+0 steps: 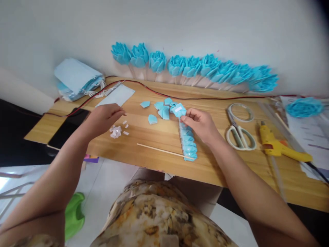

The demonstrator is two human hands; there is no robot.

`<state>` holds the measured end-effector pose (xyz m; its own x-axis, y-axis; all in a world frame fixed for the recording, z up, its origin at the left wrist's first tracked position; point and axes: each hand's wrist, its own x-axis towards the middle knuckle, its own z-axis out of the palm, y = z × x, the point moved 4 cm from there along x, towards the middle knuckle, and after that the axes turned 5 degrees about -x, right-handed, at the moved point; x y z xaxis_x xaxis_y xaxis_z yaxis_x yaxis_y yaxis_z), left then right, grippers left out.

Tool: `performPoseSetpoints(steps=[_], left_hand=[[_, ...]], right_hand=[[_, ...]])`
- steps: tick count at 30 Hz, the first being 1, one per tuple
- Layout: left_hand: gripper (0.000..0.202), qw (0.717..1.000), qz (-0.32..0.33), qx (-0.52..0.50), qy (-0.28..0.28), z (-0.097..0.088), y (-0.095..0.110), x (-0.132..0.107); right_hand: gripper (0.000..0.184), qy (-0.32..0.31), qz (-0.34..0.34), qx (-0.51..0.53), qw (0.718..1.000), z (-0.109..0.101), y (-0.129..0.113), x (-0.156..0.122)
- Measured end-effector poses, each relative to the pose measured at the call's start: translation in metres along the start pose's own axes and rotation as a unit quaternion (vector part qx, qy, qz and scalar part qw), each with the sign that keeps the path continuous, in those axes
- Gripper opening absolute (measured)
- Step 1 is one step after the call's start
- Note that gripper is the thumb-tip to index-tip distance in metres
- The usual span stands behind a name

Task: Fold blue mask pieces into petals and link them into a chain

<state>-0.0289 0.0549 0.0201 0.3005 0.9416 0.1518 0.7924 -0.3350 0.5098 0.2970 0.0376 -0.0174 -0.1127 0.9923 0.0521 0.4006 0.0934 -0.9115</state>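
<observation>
My right hand (202,125) pinches the edge of a blue petal (183,114) that bears a small white strip. Below it, a row of overlapping blue petals (189,140) runs toward the table's front edge. A thin wooden stick (161,150) lies with one end across the row's near end. My left hand (109,116) hovers with fingers pressed together above a small heap of white pieces (115,132); whatever might be between its fingertips is hidden. Between the hands lie several loose blue petals (163,112).
Finished blue flowers (191,66) on sticks lean against the wall. A red-black cable (154,90) crosses the table's back. Scissors (239,132), a yellow glue gun (276,145) and another blue flower (304,107) lie right. A phone (68,128) and stacked face masks (77,77) lie left.
</observation>
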Motion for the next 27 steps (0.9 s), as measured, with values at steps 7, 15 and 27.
performPoseSetpoints(steps=[7, 15, 27], left_hand=[[0.021, 0.996, -0.085, 0.016, -0.015, 0.007, -0.029, -0.010], [0.026, 0.996, -0.070, -0.039, -0.029, 0.009, -0.040, -0.017], [0.022, 0.997, -0.052, -0.057, -0.023, 0.011, -0.038, -0.018]], right_hand=[[0.022, 0.005, 0.003, -0.003, 1.000, 0.000, 0.001, 0.002], [0.024, -0.005, 0.000, 0.008, 1.000, -0.001, 0.010, 0.004], [0.028, -0.006, 0.000, 0.017, 1.000, -0.001, 0.006, 0.003]])
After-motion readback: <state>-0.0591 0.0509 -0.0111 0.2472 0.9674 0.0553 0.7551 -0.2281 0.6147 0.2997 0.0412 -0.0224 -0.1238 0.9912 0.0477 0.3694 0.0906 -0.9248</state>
